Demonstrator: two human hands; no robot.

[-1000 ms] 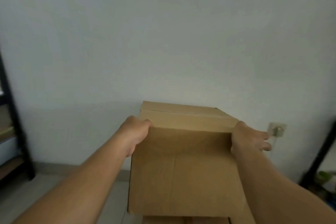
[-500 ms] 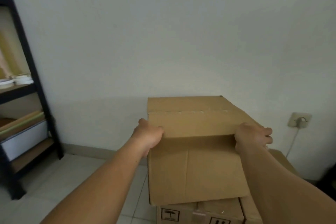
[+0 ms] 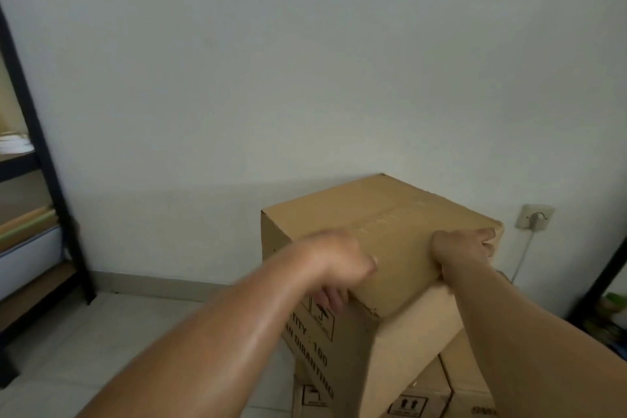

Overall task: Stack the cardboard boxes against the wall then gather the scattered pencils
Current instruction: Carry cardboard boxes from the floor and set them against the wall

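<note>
A brown cardboard box (image 3: 390, 214) sits turned at an angle on top of lower cardboard boxes (image 3: 424, 395) next to the white wall (image 3: 305, 78). One of its corners points toward me. My left hand (image 3: 339, 265), blurred, grips the box's near left top edge, thumb on top and fingers on the printed side face. My right hand (image 3: 466, 248) holds the top right edge, with its fingers reaching over the far right corner. No pencils are in view.
A black metal shelf (image 3: 51, 187) with stored items stands at the left. A wall socket (image 3: 534, 215) with a plugged-in cable is just right of the box. A black frame leg (image 3: 600, 282) stands at the far right. Pale tiled floor (image 3: 101, 332) lies at the lower left.
The box has been turned so a corner faces me and it sits lower on the stack. My left hand moved from the left side to the near top edge.
</note>
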